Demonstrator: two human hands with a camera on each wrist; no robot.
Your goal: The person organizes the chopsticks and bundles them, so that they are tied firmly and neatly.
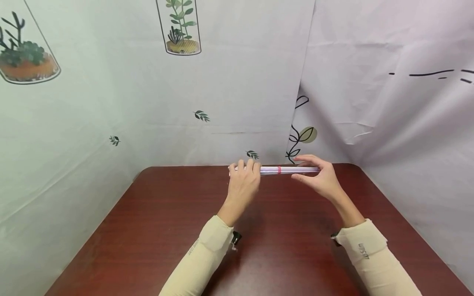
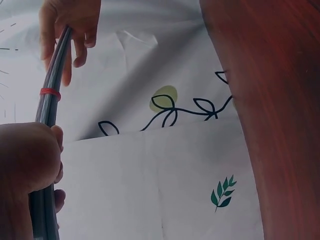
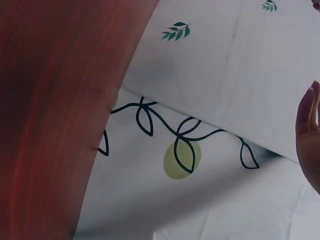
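My left hand point(image 1: 244, 179) grips a bundle of thin, straight sticks point(image 1: 269, 170) near its left end, the fingers wrapped over it. Pale with a purple tint in the head view, the sticks look dark grey in the left wrist view. A red band point(image 1: 279, 169) circles them around the middle. The bundle is held level above the far part of the table. At its other end is my right hand point(image 1: 321, 176), thumb and fingers spread apart, with the stick ends at the palm. Only part of this hand shows at the right edge of the right wrist view.
The dark red-brown table point(image 1: 177, 213) has rounded far corners. White cloth point(image 1: 240, 82) with printed plants and leaves hangs close behind it and along both sides. Dark straps show at both sleeve cuffs point(image 1: 216, 234).
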